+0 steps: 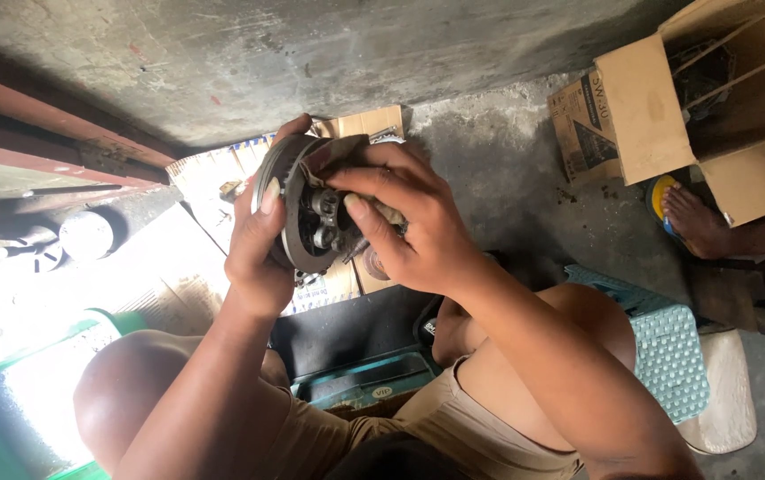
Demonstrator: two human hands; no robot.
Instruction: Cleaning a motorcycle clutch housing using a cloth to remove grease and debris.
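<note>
The person is sitting low over the concrete floor (507,178) and is holding a round metal clutch-like part (307,213) up in front of the knees. The left hand (253,253) is cupping the part from its rim side, with the grip closed around the edge and the thumb lying along the rim. The right hand (409,222) is covering the other side, its fingers pressed together on a piece of pale cloth (389,212) against the inner hub. To do this well, I think the left hand should be keeping the part steady while the right is pressing the cloth evenly, without slipping on the greasy bolts. Under the part, a flattened cardboard sheet (213,173) with blue print is lying on the floor. To the right of the part, an open brown carton (658,116) is standing, and a smaller brown box (582,124) with dark lettering is leaning against it. Near it, another person's foot (693,222) is resting.
</note>
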